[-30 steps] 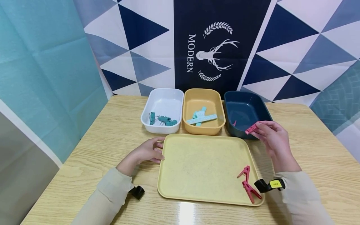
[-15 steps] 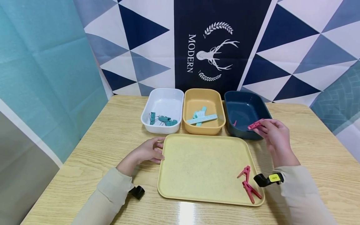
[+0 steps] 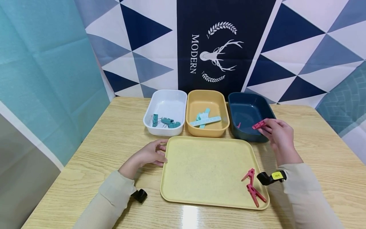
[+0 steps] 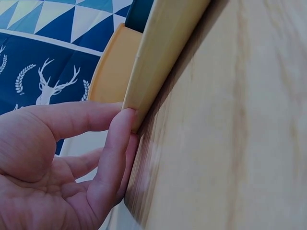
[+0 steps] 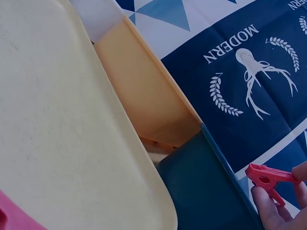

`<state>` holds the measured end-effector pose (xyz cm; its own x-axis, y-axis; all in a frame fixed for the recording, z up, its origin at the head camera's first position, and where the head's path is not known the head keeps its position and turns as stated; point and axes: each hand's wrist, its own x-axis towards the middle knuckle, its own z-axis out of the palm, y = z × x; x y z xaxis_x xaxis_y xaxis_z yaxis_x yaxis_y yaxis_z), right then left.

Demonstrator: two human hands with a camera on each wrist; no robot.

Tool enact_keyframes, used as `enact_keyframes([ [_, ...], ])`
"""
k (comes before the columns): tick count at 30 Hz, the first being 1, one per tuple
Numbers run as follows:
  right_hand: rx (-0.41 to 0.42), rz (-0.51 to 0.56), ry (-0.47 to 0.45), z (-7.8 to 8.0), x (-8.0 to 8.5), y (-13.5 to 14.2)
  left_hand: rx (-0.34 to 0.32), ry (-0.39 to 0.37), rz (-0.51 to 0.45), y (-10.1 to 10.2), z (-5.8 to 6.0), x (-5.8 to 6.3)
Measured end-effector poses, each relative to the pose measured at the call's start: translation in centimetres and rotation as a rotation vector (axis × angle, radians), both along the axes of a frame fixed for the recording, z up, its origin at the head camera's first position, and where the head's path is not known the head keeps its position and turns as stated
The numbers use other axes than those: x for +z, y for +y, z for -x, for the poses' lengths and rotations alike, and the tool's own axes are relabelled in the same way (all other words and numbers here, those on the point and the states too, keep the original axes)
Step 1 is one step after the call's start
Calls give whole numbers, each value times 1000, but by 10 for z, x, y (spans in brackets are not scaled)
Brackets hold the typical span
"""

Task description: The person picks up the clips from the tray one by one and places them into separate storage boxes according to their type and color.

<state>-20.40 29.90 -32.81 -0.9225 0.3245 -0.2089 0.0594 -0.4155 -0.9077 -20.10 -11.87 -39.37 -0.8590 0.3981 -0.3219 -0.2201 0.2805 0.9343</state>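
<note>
My right hand (image 3: 281, 133) pinches a red clothespin (image 3: 259, 124) above the front right part of the dark blue bin (image 3: 248, 106). In the right wrist view that clothespin (image 5: 268, 178) sits between thumb and fingers, its jaw end pointing away from the hand. Inside the bin, a small piece of another red clothespin (image 3: 239, 125) shows. My left hand (image 3: 151, 153) grips the left rim of the yellow tray (image 3: 206, 171); in the left wrist view, thumb and fingers (image 4: 120, 143) meet at the rim. Two red clothespins (image 3: 248, 175) lie at the tray's right side.
Left of the blue bin stand an orange bin (image 3: 207, 98) with light turquoise clips (image 3: 206, 120) and a white bin (image 3: 168, 98) with several teal binder clips (image 3: 167, 121). All three line the tray's far side on the wooden table (image 3: 97, 152). A patterned cloth hangs behind.
My right hand has moved slightly farther back with the clothespin, which now lies more over the blue bin. The left hand and the tray have stayed put.
</note>
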Motion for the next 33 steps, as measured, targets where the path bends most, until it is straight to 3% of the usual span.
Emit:
enact_keyframes([
  [11, 7, 52, 16, 3, 0, -1, 1, 5, 1, -1, 1, 0],
  [33, 27, -42, -31, -7, 1, -2, 1, -1, -7, 0, -1, 2],
])
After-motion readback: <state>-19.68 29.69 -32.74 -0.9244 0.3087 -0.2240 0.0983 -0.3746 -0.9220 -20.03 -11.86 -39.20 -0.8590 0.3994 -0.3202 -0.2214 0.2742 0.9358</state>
